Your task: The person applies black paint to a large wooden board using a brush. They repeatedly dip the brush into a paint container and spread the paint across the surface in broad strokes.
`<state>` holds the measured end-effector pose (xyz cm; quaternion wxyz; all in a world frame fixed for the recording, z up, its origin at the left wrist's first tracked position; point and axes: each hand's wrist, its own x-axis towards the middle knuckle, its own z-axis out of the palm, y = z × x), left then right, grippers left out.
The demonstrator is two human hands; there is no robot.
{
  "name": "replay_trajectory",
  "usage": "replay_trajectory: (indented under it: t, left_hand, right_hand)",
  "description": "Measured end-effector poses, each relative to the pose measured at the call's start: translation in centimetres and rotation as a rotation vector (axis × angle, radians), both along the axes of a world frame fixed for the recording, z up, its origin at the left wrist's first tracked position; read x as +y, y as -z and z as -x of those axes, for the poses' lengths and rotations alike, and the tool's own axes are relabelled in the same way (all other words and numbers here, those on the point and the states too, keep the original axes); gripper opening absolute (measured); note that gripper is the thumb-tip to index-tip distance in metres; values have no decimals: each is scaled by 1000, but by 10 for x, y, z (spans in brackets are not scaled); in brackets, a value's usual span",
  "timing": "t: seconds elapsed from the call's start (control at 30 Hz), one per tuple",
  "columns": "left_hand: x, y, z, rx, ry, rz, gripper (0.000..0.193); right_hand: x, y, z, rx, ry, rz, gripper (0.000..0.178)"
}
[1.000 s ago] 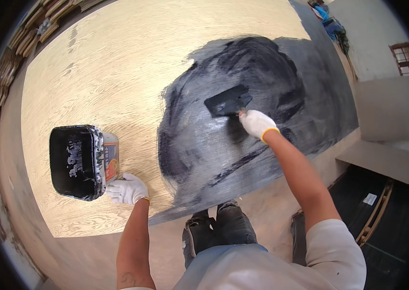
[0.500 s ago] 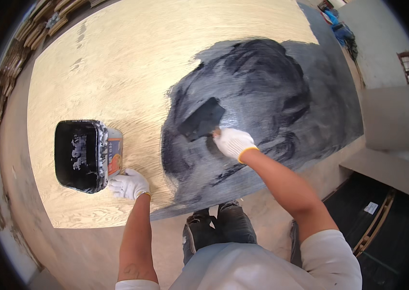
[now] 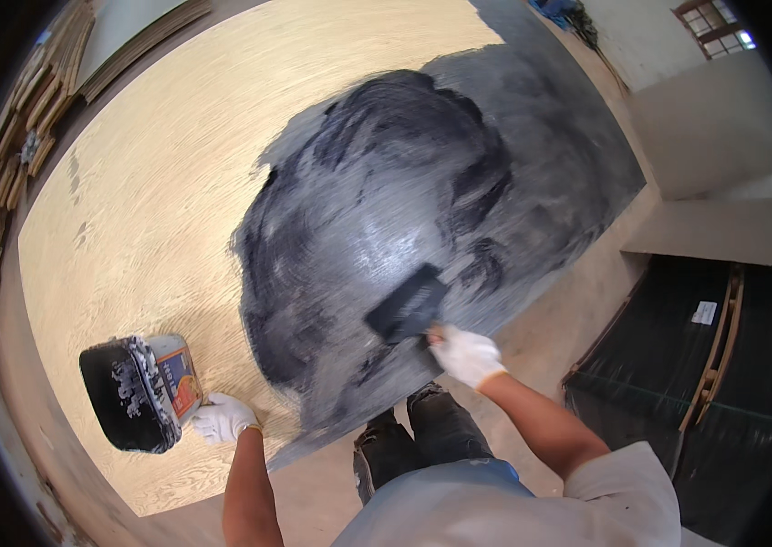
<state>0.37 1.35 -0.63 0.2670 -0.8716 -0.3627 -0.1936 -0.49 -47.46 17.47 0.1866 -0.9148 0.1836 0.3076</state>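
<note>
My right hand, in a white knit glove, is closed round the handle of a wide dark scraper. The blade lies on a dark coating streaked over a pale wood-grained board. On the board's near left part is a squarish plastic bucket, its dark opening and smeared rim towards the left. My left hand, gloved too, is closed at the bucket's lower edge; some fingertips are hidden there.
Thin boards are stacked at the far left. Right of me stands a black-wrapped stack with a wooden strip. Grey panels lean by the right wall, below a barred window. My legs are close to the board's near edge.
My right hand has drawn the scraper across the coating towards me and to the right. The view has shifted and turned; my left hand remains at the bucket.
</note>
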Motion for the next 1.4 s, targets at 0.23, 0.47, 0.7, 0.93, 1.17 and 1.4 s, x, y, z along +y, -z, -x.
replay_trajectory:
  t: [0.23,0.47,0.7,0.93,1.17,1.4]
  left_hand:
    - [3,0,2,94,-97,98,38]
    - [4,16,-10,36,-8,-5,42]
    - [12,3,7,18,-59,88,45]
    - [-11,-13,-4,107,-204,296,48]
    - [-17,-28,-4,22,-132,347,48]
    - [-26,-35,-14,100,-186,385,51]
  right_hand:
    - [-157,33,3,-57,292,160,59]
    - [-230,35,-271,-216,561,-254,62]
    - [-128,29,-216,-60,-187,19,58]
    - [-271,45,-166,-167,147,159,59]
    - [-204,23,-427,-57,42,-79,64]
    - [-36,41,-447,-144,-525,-45,66]
